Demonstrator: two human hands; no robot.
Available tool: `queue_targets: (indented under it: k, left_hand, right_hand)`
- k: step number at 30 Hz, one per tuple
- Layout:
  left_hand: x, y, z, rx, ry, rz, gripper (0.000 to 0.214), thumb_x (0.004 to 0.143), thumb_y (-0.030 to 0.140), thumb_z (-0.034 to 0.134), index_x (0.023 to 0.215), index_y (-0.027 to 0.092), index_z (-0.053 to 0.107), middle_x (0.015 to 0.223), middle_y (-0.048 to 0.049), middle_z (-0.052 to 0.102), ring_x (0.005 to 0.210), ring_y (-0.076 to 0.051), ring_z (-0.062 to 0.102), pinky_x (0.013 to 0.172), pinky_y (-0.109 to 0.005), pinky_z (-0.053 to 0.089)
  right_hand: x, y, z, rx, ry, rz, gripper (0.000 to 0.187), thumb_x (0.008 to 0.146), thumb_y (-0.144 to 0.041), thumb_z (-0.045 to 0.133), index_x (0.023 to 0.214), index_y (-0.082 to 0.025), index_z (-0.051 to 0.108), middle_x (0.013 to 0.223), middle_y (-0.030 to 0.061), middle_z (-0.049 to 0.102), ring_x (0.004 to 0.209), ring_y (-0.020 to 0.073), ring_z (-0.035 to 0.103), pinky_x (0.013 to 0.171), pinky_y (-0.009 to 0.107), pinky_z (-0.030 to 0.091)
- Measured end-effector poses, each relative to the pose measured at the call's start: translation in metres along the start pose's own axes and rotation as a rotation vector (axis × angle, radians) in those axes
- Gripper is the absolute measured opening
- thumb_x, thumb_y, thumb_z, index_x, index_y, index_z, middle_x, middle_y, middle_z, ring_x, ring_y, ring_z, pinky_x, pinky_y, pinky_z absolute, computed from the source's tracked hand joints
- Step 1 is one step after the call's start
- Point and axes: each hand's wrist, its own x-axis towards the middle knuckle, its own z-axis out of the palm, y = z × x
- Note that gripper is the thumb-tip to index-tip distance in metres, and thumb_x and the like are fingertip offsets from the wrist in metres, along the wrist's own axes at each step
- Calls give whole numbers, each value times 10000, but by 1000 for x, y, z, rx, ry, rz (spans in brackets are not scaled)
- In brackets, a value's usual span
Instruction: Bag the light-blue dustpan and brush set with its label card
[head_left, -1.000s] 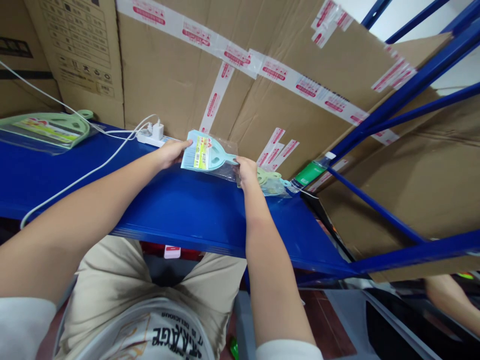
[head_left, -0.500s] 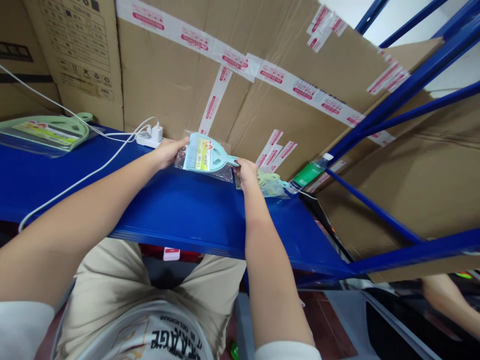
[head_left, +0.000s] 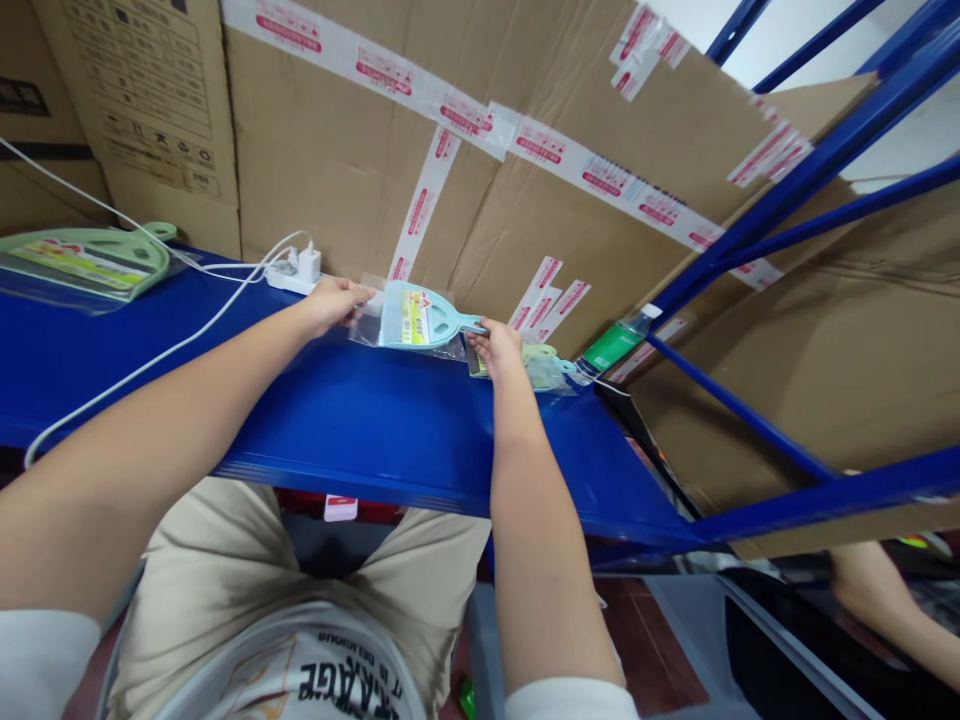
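A light blue dustpan [head_left: 442, 322] with a yellow-green label is partly inside a clear plastic bag [head_left: 367, 325], above the back of the blue shelf. My left hand [head_left: 335, 303] is closed, pinching the bag's left end, a little apart from the dustpan's wide edge. At the other end, my right hand [head_left: 499, 345] is closed round the narrow handle. Behind and beside my right hand lie more bagged dustpans [head_left: 547, 368], pale green and light blue, partly covered by it. A larger green dustpan [head_left: 90, 262] in clear wrap rests at the far left.
White cables run from a power strip [head_left: 292, 275] across the blue shelf [head_left: 390, 430]. Taped cardboard [head_left: 322, 150] stands along the back. A bottle with a green label [head_left: 611, 346] leans at the right by the blue frame bars. Another person's arm [head_left: 885, 600] shows at lower right.
The dustpan has shifted slightly right and down with my right hand. My left fingers, formerly close to its wide edge, now hold the bag farther from it, and more clear plastic shows between.
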Motion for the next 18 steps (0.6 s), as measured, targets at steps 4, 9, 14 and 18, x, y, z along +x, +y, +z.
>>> queue_targets:
  k: [4,9,14,18]
  left_hand:
    - [-10,-4,12,206,-139,40,301,795,184,783,640,220,528,537,19,529,467,-106,492,484,-234,415]
    - [-23,-7,28,493,-312,184,184,821,149,712,878,216,550,668,39,597,558,-119,541,630,-286,469]
    - [-20,-9,25,724,-326,410,196,835,190,636,1027,193,596,870,-15,692,763,-160,636,789,-305,488]
    - [-17,-13,21,863,-405,469,268,848,205,590,1111,161,616,950,-65,722,838,-191,664,822,-314,484]
  right_hand:
    - [10,0,-9,-9,103,9,177,856,-47,575,753,-191,561,528,-59,566,410,75,541,368,140,418]
    - [21,-4,-24,-104,225,40,141,851,-41,607,809,-172,579,499,-72,529,371,65,492,348,128,408]
    - [18,-13,-36,-218,336,-30,182,894,-52,584,765,-179,559,480,-74,492,391,61,479,333,105,348]
    - [11,-17,-44,-260,391,-96,242,914,-40,531,717,-179,515,485,-74,461,425,53,471,385,100,399]
